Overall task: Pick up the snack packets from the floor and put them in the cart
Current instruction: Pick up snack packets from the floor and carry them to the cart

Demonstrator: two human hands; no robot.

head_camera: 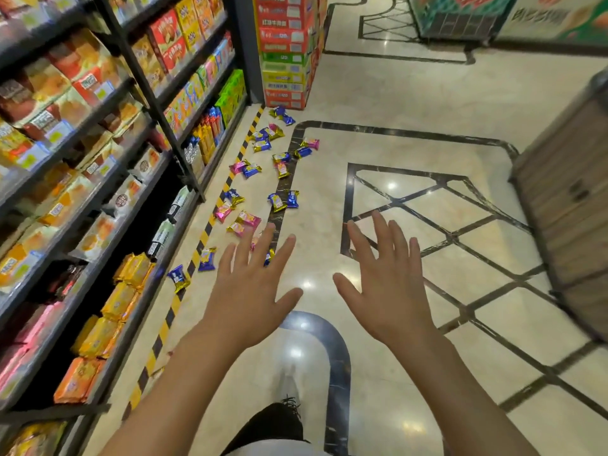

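Nothing picked up yet: my left hand point(250, 291) & right hand point(388, 287) hover w/ fingers spread, empty. Snack packets point(278, 200) all lie scattered on floor point(378, 93) beside shelf point(184, 139); cart not in view.

1. I am looking into a shop, a grocery or a supermarket aisle.
2. On my left, long dark shelves point(98, 166) carry rows of packed biscuits and snacks with price labels.
3. Ahead, a stack of printed cartons point(285, 51) stands on the polished tiled floor point(411, 110).
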